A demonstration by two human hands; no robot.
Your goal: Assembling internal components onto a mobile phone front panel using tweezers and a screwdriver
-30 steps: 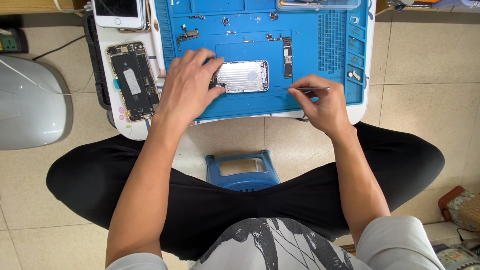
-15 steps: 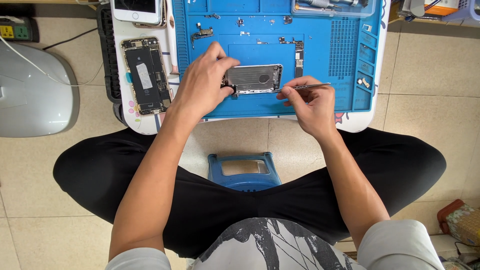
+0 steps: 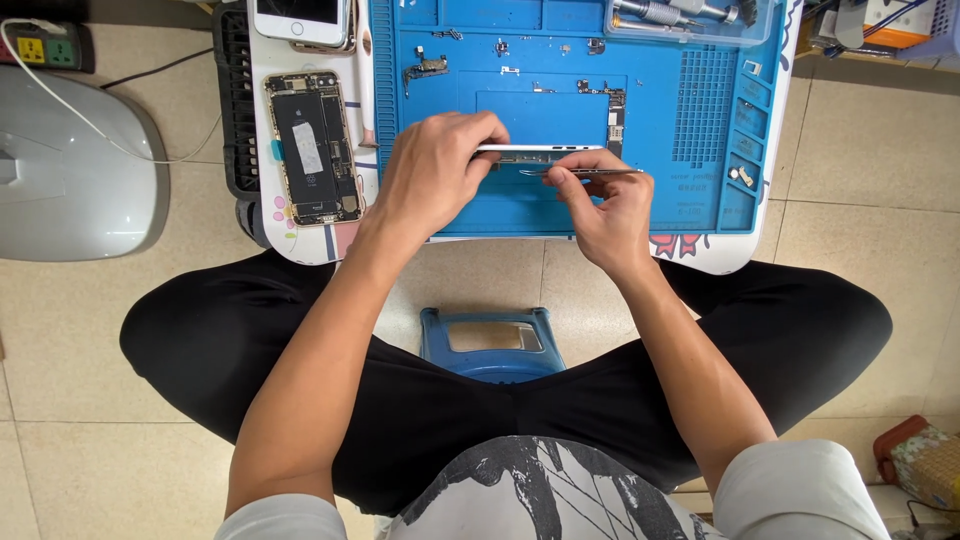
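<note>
1. The left hand [image 3: 440, 170] is closed around the left end of a silver phone shell [image 3: 545, 152], holding it on edge above the blue mat [image 3: 560, 205].
2. The right hand [image 3: 600, 205] pinches thin metal tweezers [image 3: 585, 172], lying just beside the shell's lower edge.
3. Small metal parts [image 3: 425, 68] lie near the mat's top.
4. An opened phone [image 3: 312, 148] rests on the white surface [image 3: 300, 240], left of the mat.
5. A blue stool [image 3: 495, 345] shows between the knees.

Our forearms reach forward, bare, converging ahead of us. Our left hand [image 3: 435, 175] curls, knuckles up, its grip pinched closed. Our right hand [image 3: 605, 205] sits just beside it, fingertips [image 3: 562, 160] pinched together too.
</note>
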